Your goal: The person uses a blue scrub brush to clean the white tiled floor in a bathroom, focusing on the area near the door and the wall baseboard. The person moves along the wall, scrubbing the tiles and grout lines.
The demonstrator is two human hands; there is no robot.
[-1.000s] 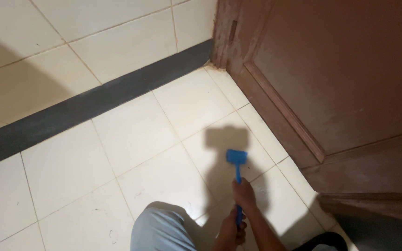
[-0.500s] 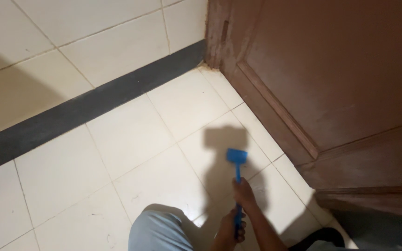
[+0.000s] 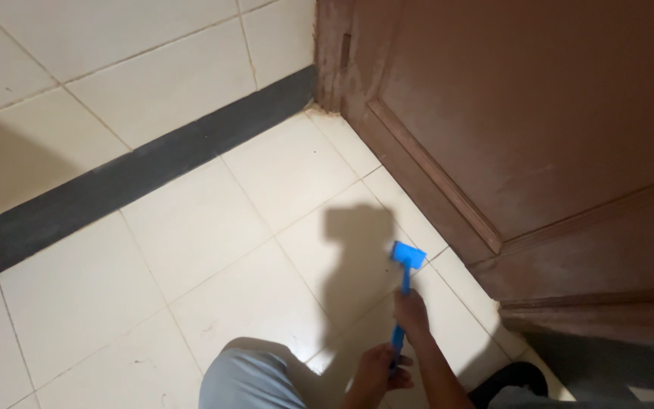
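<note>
A blue long-handled floor tool with a flat blue head rests on the cream floor tiles, close to the foot of a brown wooden door. My right hand grips the handle partway up. My left hand is closed around the handle's lower end, nearer my body. The tool's head and my arms throw a dark shadow on the tiles to the left of the head.
My knee in grey trousers fills the bottom centre, and a black shoe shows at the bottom right. A tiled wall with a dark skirting strip runs along the left and meets the door frame in the corner.
The blue head has slid a little to the right, toward the door. The view has shifted so the wall corner sits further left. Both hands keep their grip.
</note>
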